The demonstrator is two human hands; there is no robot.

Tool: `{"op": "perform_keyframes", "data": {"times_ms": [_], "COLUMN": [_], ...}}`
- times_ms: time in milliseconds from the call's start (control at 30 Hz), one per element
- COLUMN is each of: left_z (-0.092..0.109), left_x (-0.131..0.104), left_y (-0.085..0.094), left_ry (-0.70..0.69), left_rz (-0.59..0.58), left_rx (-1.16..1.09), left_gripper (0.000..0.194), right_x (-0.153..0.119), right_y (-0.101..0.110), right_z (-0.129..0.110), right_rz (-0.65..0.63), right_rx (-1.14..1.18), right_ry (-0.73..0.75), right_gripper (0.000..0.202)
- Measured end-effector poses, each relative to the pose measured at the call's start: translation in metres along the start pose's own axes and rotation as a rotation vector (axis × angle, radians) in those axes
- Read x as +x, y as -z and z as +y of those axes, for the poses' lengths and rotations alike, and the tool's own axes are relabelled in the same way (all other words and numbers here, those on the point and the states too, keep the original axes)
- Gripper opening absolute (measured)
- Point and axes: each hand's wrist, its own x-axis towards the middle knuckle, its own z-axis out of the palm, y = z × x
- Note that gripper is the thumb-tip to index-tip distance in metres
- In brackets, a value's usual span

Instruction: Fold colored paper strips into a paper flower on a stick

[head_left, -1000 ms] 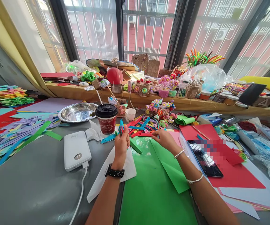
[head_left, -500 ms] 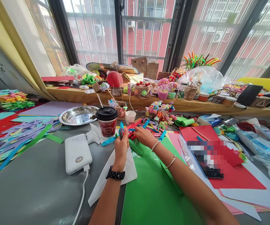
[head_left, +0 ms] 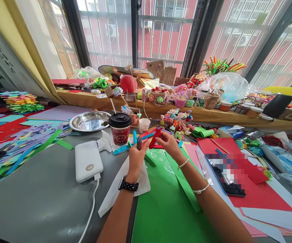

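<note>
- At our centre, our right hand [head_left: 170, 145] pinches a red strip [head_left: 155, 137] in its fingertips, aslant, probably so most of its length stays exposed.
- At the strip's nine o'clock, our left hand [head_left: 136, 160] closes around a multicoloured bundle [head_left: 139, 142], likely to keep the pieces gathered.
- Toward six o'clock, we have the green sheet [head_left: 156, 209] beneath our arms, seemingly as a work surface.
- At ten, our cup [head_left: 120, 130] stands upright, lid on.
- Past eight lies the power bank [head_left: 88, 162], near four the phone [head_left: 227, 177], presumably clear of our forearms.
</note>
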Motion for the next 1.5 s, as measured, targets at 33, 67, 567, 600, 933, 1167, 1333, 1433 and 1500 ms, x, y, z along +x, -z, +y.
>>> {"op": "perform_keyframes", "data": {"times_ms": [33,67,567,600,933,1167,1333,1433,1500], "left_z": [0.0,0.001,-0.008,-0.008,-0.008,-0.003,0.005,0.009,0.01], "left_x": [-0.001,-0.001,-0.004,-0.004,-0.007,0.002,0.009,0.009,0.008], "left_y": [-0.001,-0.002,-0.007,-0.007,-0.007,0.007,0.015,0.016,0.015], "left_ry": [-0.018,-0.033,-0.131,-0.14,-0.285,-0.184,0.043,0.028,0.025], "left_rz": [-0.054,-0.112,-0.21,-0.209,-0.177,0.199,0.399,0.422,0.431], "left_rx": [0.026,0.053,0.195,0.196,0.348,0.244,-0.295,-0.465,-0.493], "left_gripper": [0.024,0.025,0.023,0.022,0.024,0.025,0.031,0.029,0.029], "right_x": [-0.003,-0.006,-0.015,-0.015,-0.023,-0.019,0.004,0.013,0.016], "right_y": [0.001,0.001,-0.011,-0.011,-0.017,-0.006,0.019,0.013,0.001], "right_z": [-0.002,-0.004,-0.003,-0.003,-0.015,-0.013,0.012,0.021,0.022], "right_rz": [-0.033,-0.062,0.106,0.11,0.159,0.076,-0.051,-0.179,-0.216], "right_rx": [0.056,0.107,0.0,-0.006,-0.161,-0.423,-0.693,-0.817,-0.832], "right_ry": [-0.013,-0.027,-0.034,-0.029,0.011,0.133,0.029,0.107,0.148], "right_gripper": [0.02,0.021,0.02,0.021,0.017,0.021,0.017,0.018,0.019]}}
